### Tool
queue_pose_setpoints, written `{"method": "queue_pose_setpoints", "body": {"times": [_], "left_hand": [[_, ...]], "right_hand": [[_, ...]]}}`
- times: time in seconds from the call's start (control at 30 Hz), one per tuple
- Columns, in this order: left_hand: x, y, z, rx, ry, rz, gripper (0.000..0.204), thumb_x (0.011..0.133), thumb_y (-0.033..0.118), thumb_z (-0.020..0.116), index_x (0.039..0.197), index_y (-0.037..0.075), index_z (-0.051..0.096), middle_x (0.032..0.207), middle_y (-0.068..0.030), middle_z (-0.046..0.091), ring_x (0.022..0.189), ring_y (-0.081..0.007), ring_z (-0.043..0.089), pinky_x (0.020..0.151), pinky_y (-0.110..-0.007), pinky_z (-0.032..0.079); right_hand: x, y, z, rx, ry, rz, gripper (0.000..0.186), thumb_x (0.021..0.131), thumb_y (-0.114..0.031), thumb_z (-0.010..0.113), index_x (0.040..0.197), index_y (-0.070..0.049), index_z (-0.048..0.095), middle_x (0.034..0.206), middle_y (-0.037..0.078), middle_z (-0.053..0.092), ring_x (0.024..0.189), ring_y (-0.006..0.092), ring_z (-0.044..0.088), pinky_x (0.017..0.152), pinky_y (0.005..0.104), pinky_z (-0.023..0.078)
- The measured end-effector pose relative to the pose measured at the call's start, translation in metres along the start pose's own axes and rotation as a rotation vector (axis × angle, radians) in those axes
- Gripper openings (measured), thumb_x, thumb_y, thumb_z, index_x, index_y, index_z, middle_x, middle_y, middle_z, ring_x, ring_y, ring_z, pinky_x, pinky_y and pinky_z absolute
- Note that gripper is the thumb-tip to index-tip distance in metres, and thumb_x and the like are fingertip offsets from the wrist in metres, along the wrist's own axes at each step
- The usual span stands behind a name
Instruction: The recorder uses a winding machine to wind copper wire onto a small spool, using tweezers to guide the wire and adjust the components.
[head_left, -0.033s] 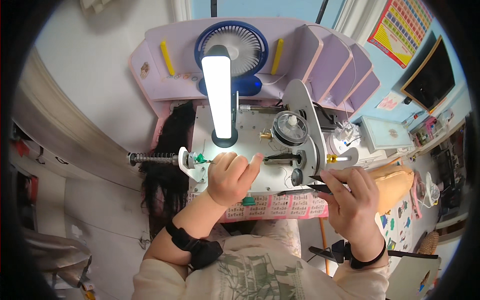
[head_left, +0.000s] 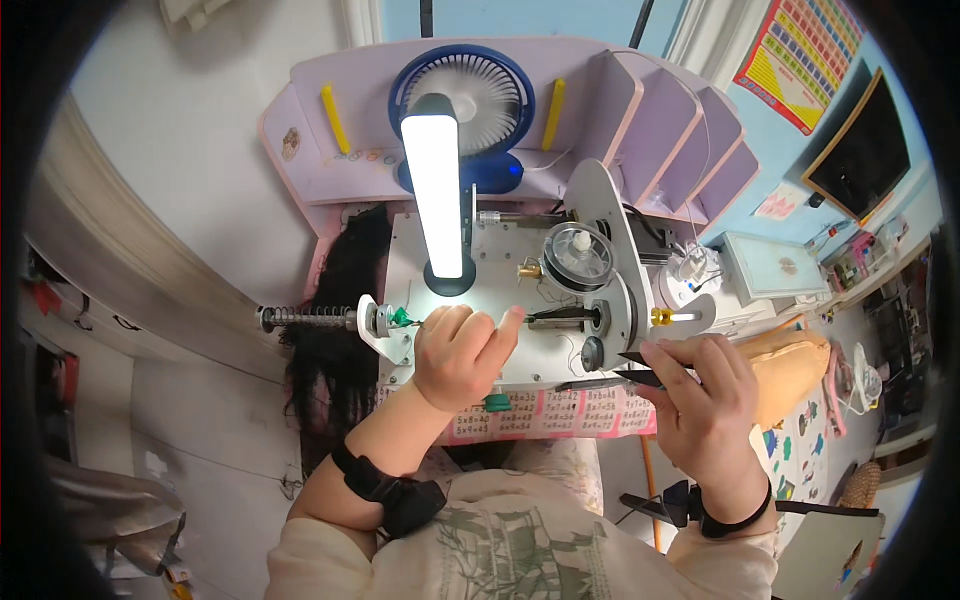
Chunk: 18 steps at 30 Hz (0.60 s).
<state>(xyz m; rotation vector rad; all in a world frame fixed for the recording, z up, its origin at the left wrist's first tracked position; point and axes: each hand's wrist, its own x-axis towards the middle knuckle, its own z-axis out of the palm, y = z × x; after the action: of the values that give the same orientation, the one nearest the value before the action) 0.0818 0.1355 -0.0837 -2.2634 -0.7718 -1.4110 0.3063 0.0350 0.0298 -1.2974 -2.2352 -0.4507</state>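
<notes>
My left hand (head_left: 460, 358) is closed over the middle of a small white-plated machine (head_left: 405, 240), its fingers curled at the line between the two end holders. What they pinch is hidden. On the left of that hand, a green piece (head_left: 401, 317) sits at the end of a spring-wound rod (head_left: 310, 318). A dark shaft (head_left: 562, 319) runs from the hand's right side to the round side plate. My right hand (head_left: 708, 395) holds black tweezers (head_left: 640, 377) by the machine's right front corner. Their two tips are apart and point left, near a small dark knob (head_left: 593, 353).
A lit lamp (head_left: 435, 200) stands on the machine plate, with a blue fan (head_left: 462, 100) behind it. A clear spool (head_left: 580, 256) is mounted at the right. Long black hair-like strands (head_left: 335, 350) hang at the left. Lilac shelves (head_left: 620, 120) close off the back.
</notes>
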Motion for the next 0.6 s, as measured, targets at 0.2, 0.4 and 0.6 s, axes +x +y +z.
{"method": "queue_pose_setpoints", "body": {"times": [0.2, 0.4, 0.6], "left_hand": [[0.009, -0.002, -0.01, 0.082, -0.056, 0.131, 0.034, 0.061, 0.0, 0.071, 0.094, 0.009, 0.069, 0.064, -0.0022, 0.032, 0.053, -0.019, 0.038, 0.048, -0.031, 0.03], [0.036, 0.008, -0.019, 0.054, 0.123, 0.075, 0.029, 0.062, 0.001, 0.073, 0.09, 0.009, 0.07, 0.061, -0.0011, 0.036, 0.051, -0.0194, 0.039, 0.046, -0.031, 0.029], [0.007, 0.038, -0.062, -0.375, -0.056, -0.155, 0.027, 0.058, 0.001, 0.076, 0.084, 0.01, 0.071, 0.062, -0.0014, 0.044, 0.05, -0.0165, 0.042, 0.045, -0.028, 0.031]], "right_hand": [[-0.016, -0.001, -0.004, 0.058, 0.022, 0.047, 0.039, 0.059, -0.009, 0.074, 0.097, -0.002, 0.065, 0.085, 0.006, 0.059, 0.072, 0.0232, 0.057, 0.058, 0.0344, 0.044], [-0.013, -0.022, 0.019, 0.413, 0.121, 0.122, 0.053, 0.061, -0.003, 0.075, 0.111, -0.001, 0.059, 0.097, 0.012, 0.058, 0.074, 0.0279, 0.057, 0.063, 0.0343, 0.046], [-0.015, -0.042, 0.068, 0.999, -0.052, 0.331, 0.032, 0.067, 0.01, 0.064, 0.097, 0.001, 0.062, 0.089, 0.011, 0.061, 0.074, 0.0183, 0.063, 0.059, 0.0281, 0.05]]}}
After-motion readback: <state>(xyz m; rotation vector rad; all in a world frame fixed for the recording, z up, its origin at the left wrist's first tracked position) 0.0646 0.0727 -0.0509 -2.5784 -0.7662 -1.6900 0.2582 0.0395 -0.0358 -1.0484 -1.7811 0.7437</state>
